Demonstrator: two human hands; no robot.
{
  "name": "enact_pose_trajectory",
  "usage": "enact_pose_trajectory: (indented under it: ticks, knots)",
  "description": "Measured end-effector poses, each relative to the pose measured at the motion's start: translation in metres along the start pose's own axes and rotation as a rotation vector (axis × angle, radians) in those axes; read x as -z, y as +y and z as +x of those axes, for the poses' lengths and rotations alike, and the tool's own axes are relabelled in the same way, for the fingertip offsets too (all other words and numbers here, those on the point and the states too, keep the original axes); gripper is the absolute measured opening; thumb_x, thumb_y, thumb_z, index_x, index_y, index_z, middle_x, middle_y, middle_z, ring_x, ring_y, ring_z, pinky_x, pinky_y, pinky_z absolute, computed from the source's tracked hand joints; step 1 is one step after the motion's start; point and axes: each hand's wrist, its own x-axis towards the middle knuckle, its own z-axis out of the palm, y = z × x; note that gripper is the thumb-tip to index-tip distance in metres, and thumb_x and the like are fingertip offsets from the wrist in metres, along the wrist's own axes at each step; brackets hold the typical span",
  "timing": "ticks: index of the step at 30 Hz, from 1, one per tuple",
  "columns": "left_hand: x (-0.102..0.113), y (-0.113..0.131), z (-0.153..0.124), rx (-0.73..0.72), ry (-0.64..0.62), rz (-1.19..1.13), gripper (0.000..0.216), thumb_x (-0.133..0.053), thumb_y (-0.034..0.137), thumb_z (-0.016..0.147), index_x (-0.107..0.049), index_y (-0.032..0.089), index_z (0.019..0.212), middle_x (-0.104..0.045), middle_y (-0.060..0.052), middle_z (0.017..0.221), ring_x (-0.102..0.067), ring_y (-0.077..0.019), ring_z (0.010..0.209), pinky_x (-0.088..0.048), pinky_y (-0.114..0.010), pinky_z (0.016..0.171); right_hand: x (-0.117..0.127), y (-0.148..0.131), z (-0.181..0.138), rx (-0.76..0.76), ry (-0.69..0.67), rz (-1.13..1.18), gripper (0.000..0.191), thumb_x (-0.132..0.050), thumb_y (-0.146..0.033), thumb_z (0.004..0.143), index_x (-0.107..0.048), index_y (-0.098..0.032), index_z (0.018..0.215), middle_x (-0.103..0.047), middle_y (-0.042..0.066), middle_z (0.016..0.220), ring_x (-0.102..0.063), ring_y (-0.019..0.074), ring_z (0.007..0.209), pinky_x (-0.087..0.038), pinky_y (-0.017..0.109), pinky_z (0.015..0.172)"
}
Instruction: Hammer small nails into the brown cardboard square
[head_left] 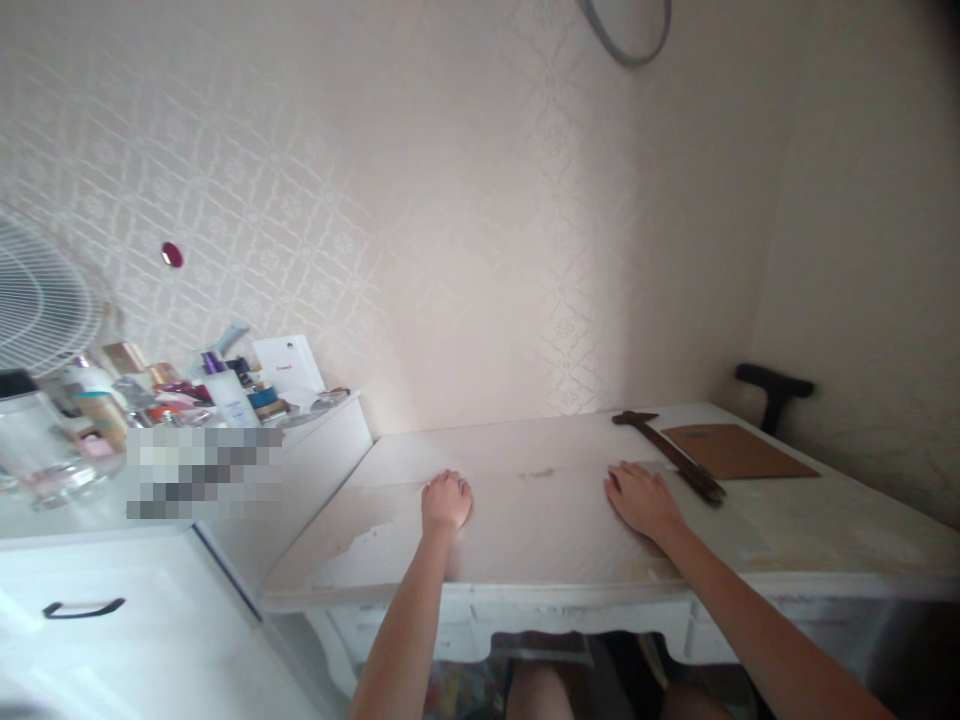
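Note:
My left hand (pixel 448 500) rests palm down on the white desk (pixel 540 545), left of its middle. Its fingers are loosely bent, with a ring on one of them, and nothing shows in it. Farther right, my right hand (pixel 643 498) lies on the same top, fingers forward and slightly curved, also holding nothing. Just beyond it lies a dark hammer (pixel 671 450), its head toward the wall and its handle end close to my right hand without visible contact. A brown clipboard (pixel 742 452) lies flat to the right of the hammer.
A white cabinet (pixel 112 565) adjoins the desk on the left, crowded with bottles, jars and a white box (pixel 289 365). A fan (pixel 41 295) stands behind them. A black T-shaped handle (pixel 774 388) rises past the desk's right rear edge. A grey cable loop (pixel 634 55) hangs above.

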Motion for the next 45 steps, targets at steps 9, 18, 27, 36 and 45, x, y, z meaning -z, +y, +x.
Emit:
enact_pose_trajectory:
  ticks: [9,18,27,36,45]
  knots:
    - [0.0011,0.0004,-0.0005,0.001,0.002,0.005,0.033,-0.037,0.025,0.088,-0.064,0.017,0.105,-0.065,-0.01,0.113,-0.058,-0.0201,0.107,-0.04,-0.03,0.093,-0.0011,0.0006,0.0003,0.004,0.008,-0.008,0.043,-0.032,-0.029,0.09,-0.056,-0.014,0.122,-0.051,0.014,0.134,-0.042,0.0253,0.124,-0.026,0.046,0.104]
    - [0.0007,0.0002,0.0,0.0,0.005,0.0,0.034,-0.038,0.026,0.087,-0.064,0.016,0.106,-0.064,-0.011,0.115,-0.057,-0.0201,0.109,-0.04,-0.03,0.095,0.0016,-0.0007,-0.0012,-0.002,0.0,-0.007,0.044,-0.031,-0.029,0.091,-0.055,-0.013,0.123,-0.049,0.014,0.135,-0.042,0.0256,0.125,-0.026,0.047,0.104]
    - [-0.0029,-0.001,0.0014,0.0,0.013,0.002,0.034,-0.038,0.026,0.087,-0.064,0.015,0.106,-0.063,-0.011,0.117,-0.057,-0.021,0.109,-0.04,-0.031,0.095,0.0024,-0.0012,-0.0006,-0.006,-0.005,-0.006,0.043,-0.032,-0.028,0.09,-0.057,-0.013,0.121,-0.05,0.015,0.134,-0.042,0.026,0.124,-0.025,0.047,0.105]
    - [-0.0047,-0.0019,0.0019,-0.009,0.022,0.008,0.034,-0.039,0.026,0.087,-0.064,0.014,0.106,-0.063,-0.011,0.116,-0.058,-0.0209,0.108,-0.041,-0.031,0.094,0.0021,-0.0011,-0.001,0.001,0.002,-0.008,0.044,-0.031,-0.029,0.091,-0.057,-0.012,0.122,-0.05,0.015,0.134,-0.043,0.0263,0.124,-0.026,0.048,0.104]
    - [-0.0039,-0.0019,0.0015,-0.004,0.016,0.005,0.034,-0.038,0.026,0.087,-0.064,0.014,0.106,-0.063,-0.011,0.116,-0.057,-0.0211,0.109,-0.04,-0.031,0.094,-0.0002,0.0002,-0.0001,0.003,0.006,-0.018,0.043,-0.031,-0.03,0.091,-0.056,-0.013,0.121,-0.051,0.014,0.133,-0.043,0.0259,0.124,-0.026,0.048,0.104]
